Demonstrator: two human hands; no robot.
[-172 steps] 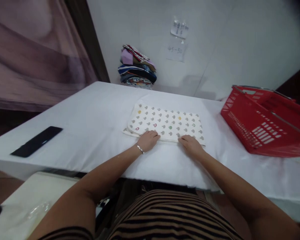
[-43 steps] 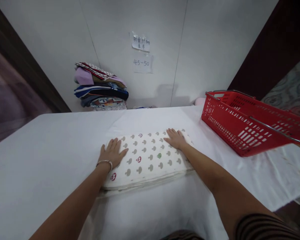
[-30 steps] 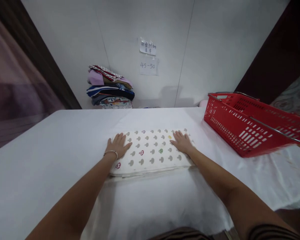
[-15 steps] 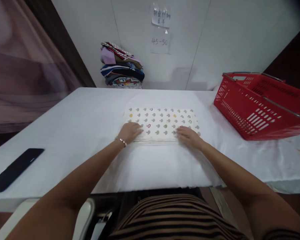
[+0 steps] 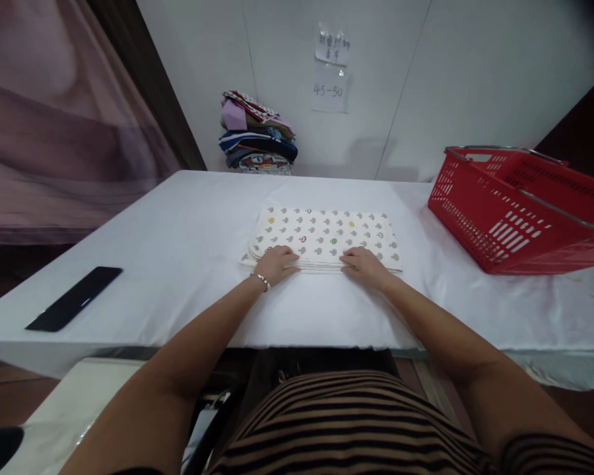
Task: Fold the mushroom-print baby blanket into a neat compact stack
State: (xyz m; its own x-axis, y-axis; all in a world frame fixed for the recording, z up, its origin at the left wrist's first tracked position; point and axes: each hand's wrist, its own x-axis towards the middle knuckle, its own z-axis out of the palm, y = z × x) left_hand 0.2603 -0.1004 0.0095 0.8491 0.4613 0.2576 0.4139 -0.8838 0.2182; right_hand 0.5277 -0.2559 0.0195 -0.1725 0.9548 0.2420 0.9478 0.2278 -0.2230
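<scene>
A folded white cloth printed with small grey and coloured mushroom shapes lies flat on the white-covered table. My left hand, with a bracelet at the wrist, rests on the cloth's near left edge. At the near right edge lies my right hand. Both hands are flat with fingers curled over the folded edge, and I cannot tell whether they grip it.
A red plastic basket stands tilted at the table's right. A stack of folded clothes sits against the back wall under two paper notes. A black phone lies near the table's left front edge.
My hands slid back from the cloth's far part to its near edge. The view pulled back and down, showing my striped top and the phone.
</scene>
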